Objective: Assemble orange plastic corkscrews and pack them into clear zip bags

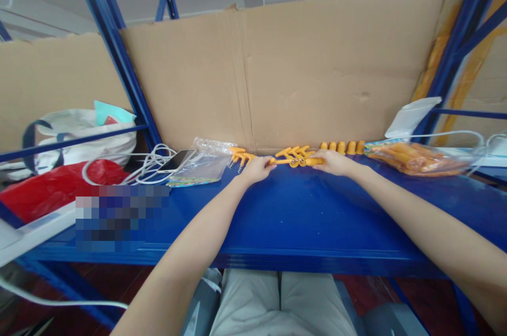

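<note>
Over the back of the blue table, both hands are closed around yellow plastic corkscrew pieces (299,162) with round ends and bits of bright metal. My left hand (258,169) pinches the thin left end. On the thicker right end, my right hand (336,162) has its fingers closed. Whether this is one piece or two touching, I cannot tell. Just beyond my left hand lie several corkscrews (240,156) with yellow handles and metal spirals. More yellow handled pieces (293,151) lie behind the held ones. Several yellow caps (341,147) stand in a row beyond my right hand.
A clear bag of orange-yellow pieces (415,158) lies at right. To the left are clear plastic packaging (202,164), a phone (177,160), white cables (148,164) and a red bag (71,185). A cardboard panel (317,72) closes off the back of the blue table (285,220).
</note>
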Demonstrator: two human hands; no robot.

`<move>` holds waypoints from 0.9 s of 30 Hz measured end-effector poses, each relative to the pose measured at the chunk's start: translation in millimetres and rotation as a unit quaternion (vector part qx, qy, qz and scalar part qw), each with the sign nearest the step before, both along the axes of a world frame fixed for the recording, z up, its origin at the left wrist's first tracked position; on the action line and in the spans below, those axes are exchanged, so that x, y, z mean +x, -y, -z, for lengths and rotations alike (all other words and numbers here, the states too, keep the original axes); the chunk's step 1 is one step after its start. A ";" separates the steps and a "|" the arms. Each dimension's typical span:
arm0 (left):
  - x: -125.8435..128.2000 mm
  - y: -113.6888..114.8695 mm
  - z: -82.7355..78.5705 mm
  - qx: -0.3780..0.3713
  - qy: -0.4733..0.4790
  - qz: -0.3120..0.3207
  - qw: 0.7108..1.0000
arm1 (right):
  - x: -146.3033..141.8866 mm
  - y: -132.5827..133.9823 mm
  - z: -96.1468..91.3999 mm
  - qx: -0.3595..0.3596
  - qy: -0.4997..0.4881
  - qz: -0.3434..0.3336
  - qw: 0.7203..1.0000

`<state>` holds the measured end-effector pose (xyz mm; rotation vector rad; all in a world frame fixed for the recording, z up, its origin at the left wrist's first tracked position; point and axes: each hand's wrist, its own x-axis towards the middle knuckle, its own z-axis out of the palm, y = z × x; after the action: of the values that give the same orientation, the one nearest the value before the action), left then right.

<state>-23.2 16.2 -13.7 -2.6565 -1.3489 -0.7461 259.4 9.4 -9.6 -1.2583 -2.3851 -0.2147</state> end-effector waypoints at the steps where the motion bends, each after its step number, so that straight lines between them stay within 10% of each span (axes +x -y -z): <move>1: 0.0 0.2 -0.1 0.001 0.000 -0.001 1.000 | 0.2 0.7 -0.2 0.002 0.000 0.010 1.000; 27: 5.3 11.2 -5.5 -0.002 -0.010 0.002 1.000 | -4.2 0.4 -1.9 0.001 -0.010 -0.029 1.000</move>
<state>-17.8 5.1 -8.2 -2.6629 -1.3415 -0.7153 255.2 9.0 -7.7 -1.1845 -2.4006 -0.1860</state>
